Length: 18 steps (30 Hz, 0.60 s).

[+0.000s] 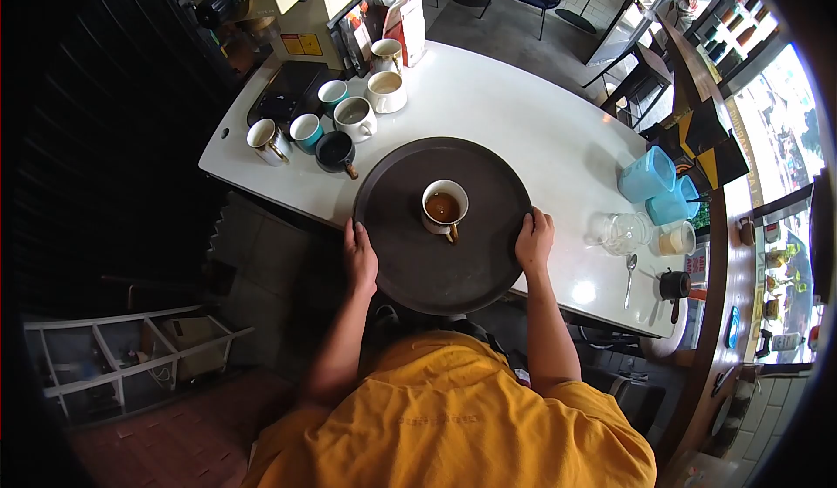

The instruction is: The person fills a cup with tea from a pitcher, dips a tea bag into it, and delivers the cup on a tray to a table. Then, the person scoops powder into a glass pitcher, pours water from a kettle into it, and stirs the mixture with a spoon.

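A round dark brown tray (410,261) is held level at the near edge of the white counter, its far part over the countertop. On it, a little above its middle, stands a white cup (445,205) with brown liquid inside and its handle towards me. My left hand (359,253) grips the tray's left rim, its fingers partly hidden beneath. On the opposite side, my right hand (534,242) is closed round the right rim, thumb along the edge.
Several cups (353,120) stand on the white counter (506,113) at the back left, beside a machine. To the right are blue containers (647,175), a glass jar (624,233), a spoon (629,279) and a portafilter (674,286). A person (682,7) sits far off, top right.
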### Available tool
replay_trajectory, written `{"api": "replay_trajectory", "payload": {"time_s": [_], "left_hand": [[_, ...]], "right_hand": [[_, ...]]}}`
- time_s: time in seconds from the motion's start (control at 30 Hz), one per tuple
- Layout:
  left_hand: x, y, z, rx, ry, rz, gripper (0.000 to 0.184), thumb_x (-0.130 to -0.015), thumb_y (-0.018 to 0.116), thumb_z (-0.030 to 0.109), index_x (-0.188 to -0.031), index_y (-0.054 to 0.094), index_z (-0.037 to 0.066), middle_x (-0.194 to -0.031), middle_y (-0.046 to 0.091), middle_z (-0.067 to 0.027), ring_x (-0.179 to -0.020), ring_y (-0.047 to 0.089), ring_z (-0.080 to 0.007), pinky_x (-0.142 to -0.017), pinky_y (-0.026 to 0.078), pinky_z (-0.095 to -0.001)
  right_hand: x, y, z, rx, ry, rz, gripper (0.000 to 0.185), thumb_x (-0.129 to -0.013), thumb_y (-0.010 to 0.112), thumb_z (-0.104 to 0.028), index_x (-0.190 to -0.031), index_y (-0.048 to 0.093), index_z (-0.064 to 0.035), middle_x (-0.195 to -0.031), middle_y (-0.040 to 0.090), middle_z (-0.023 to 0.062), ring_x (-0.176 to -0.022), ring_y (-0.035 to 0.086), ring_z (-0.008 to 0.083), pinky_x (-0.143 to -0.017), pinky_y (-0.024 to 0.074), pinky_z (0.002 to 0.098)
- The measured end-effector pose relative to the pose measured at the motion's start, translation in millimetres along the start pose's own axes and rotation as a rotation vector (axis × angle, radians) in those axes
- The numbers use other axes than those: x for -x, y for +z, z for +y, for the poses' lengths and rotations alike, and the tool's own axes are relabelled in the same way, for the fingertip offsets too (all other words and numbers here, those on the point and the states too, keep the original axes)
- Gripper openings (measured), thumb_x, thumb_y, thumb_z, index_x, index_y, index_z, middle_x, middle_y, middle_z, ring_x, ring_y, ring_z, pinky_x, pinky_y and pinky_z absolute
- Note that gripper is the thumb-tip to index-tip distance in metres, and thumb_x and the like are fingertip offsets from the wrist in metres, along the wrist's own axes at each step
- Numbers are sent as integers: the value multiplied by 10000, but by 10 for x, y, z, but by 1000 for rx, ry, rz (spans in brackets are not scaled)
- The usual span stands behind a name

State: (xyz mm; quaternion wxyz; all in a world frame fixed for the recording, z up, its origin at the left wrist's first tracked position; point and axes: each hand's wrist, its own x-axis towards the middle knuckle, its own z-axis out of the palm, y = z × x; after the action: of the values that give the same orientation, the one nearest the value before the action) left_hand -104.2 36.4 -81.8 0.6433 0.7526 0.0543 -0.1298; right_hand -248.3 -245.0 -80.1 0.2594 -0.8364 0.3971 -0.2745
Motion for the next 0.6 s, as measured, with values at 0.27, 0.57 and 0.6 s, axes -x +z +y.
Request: {"api": "replay_trajectory", "payload": {"time_s": [0.27,0.57,0.6], "left_hand": [[187,-159,288,374,-105,-183,582,-1021,432,352,-1492,245,67,-1513,309,-125,-1390,290,-222,-1131,243,-361],[390,-224,583,436,-96,-230,475,-1006,464,233,-1446,346,99,-1420,427,-64,-1307,401,-195,-1079,338,-361],[369,-248,538,436,-94,-227,475,-1006,464,233,-1446,346,99,-1420,427,-64,-1307,401,-195,-1079,338,-361]], "right_hand": [[44,-326,-176,-215,97,-21,321,-936,515,-140,-1173,584,66,-1112,592,208,-1045,574,351,-912,447,380],[64,-609,-332,-746,340,-153,367,-979,507,-179,-1262,522,55,-1191,600,139,-1109,558,193,-953,421,299],[61,-620,-337,-833,364,-170,379,-982,507,-180,-1285,504,48,-1197,599,126,-1108,551,172,-957,416,289]]}}
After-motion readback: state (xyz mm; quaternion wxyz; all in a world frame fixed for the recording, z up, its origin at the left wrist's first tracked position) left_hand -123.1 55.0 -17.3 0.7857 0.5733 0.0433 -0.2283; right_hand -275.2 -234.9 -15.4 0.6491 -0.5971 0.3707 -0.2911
